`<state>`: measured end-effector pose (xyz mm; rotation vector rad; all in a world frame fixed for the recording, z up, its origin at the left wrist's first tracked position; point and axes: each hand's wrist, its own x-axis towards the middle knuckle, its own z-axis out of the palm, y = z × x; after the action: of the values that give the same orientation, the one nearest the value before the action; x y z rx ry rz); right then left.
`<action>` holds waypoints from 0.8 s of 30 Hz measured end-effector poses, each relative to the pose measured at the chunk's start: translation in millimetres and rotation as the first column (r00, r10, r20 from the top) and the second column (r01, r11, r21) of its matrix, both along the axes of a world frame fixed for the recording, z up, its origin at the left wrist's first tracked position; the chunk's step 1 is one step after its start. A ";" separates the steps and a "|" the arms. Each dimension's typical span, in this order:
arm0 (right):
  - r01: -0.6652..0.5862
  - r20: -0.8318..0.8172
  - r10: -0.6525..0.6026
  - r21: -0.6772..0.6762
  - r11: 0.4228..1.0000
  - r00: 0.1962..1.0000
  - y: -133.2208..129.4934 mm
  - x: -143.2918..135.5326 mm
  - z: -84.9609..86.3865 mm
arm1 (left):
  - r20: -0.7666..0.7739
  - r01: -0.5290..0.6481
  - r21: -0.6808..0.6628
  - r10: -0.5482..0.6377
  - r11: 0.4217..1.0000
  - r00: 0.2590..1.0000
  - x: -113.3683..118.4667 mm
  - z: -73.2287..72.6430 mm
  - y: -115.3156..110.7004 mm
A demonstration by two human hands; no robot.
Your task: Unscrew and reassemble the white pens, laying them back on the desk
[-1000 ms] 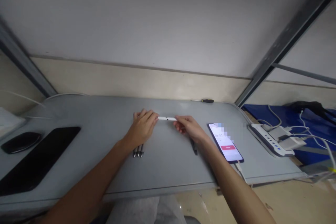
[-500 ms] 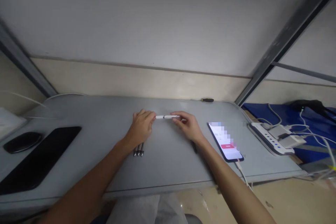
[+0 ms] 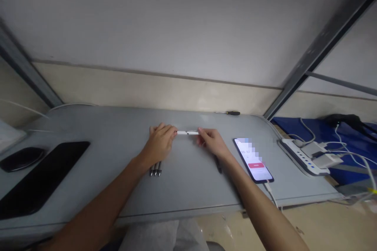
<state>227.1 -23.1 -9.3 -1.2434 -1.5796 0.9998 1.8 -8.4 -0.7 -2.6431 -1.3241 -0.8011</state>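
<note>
1. While both hands met over the middle of the grey bench (image 3: 88,125), the left hand (image 3: 160,143) had its fingers closed on one end of a white pen (image 3: 187,132).
2. The right hand (image 3: 212,142) pinched the other end, so the pen lay level between them, just above the bench.
3. Three dark pens (image 3: 155,169) lay under the left wrist.
4. A lit phone (image 3: 253,160) lay right of the right hand, a black pad (image 3: 41,180) far left.

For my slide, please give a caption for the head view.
Left hand and right hand hold a slim white pen above grey table.
</note>
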 end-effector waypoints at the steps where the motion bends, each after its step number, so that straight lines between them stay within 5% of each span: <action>1: -0.023 0.009 0.023 -0.001 1.000 1.000 0.0 0.5 0.5 | 0.001 0.002 -0.002 -0.002 1.000 1.000 -0.4 0.0 0.2; 6: 0.018 -0.088 -0.008 0.105 0.994 0.996 -1.2 0.3 2.1 | 0.004 0.013 -0.038 -0.013 0.999 1.000 -2.9 -1.5 2.0; 10: 0.003 -0.018 -0.003 0.025 1.000 1.000 -1.2 0.0 1.6 | 0.003 0.016 -0.048 -0.016 0.999 1.000 -1.6 -1.4 1.0; 15: 0.043 -0.039 -0.036 0.195 0.980 0.999 -0.6 1.5 0.8 | 0.003 0.004 -0.061 -0.003 0.998 1.000 -0.4 -0.6 0.1; 20: 0.010 0.022 -0.013 0.134 0.991 1.000 0.3 2.1 -1.9 | 0.019 0.002 -0.069 -0.001 0.998 1.000 -0.2 -0.9 0.6; 24: 0.027 -0.003 -0.027 0.218 0.975 1.000 0.2 1.2 -3.0 | 0.024 0.010 -0.084 -0.008 0.996 1.000 0.7 -1.6 0.4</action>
<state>228.4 -22.9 -12.2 -1.1099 -1.6205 0.7849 2.4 -7.9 -2.3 -2.7134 -1.3833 -0.7979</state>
